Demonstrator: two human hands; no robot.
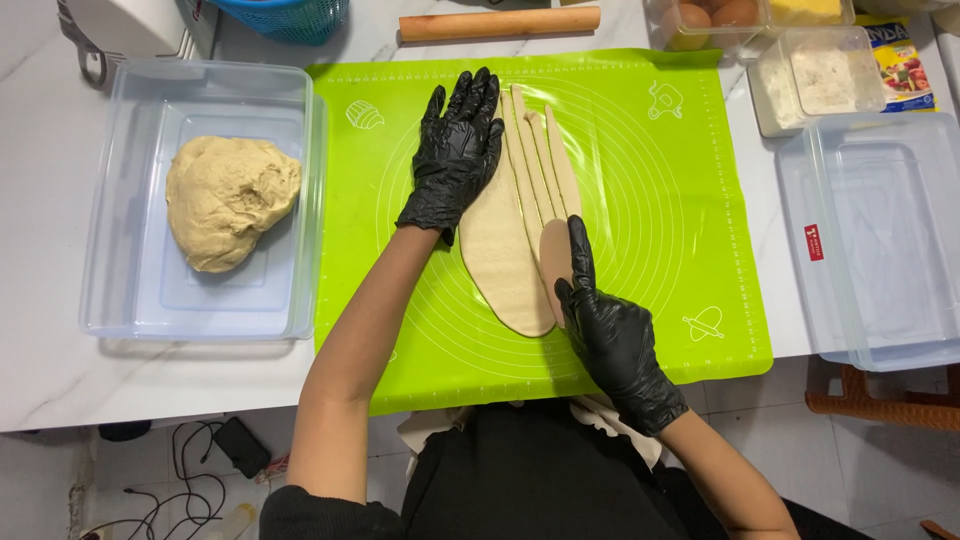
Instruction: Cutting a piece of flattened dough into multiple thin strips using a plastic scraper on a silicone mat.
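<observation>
A long oval sheet of rolled dough [505,245] lies on the green silicone mat [680,200], its right part cut into narrow strips [545,150]. My left hand [455,155], in a black glove, lies flat with fingers spread on the dough's left edge. My right hand [610,335], also gloved, grips a tan plastic dough scraper [553,255] and presses it into the dough's right side, index finger stretched along it.
A clear plastic tub [120,200] at the left holds a lump of dough [230,200]. A wooden rolling pin [500,22] lies behind the mat. Clear containers [880,240] stand at the right, with a flour box [815,80] and eggs [710,18] behind.
</observation>
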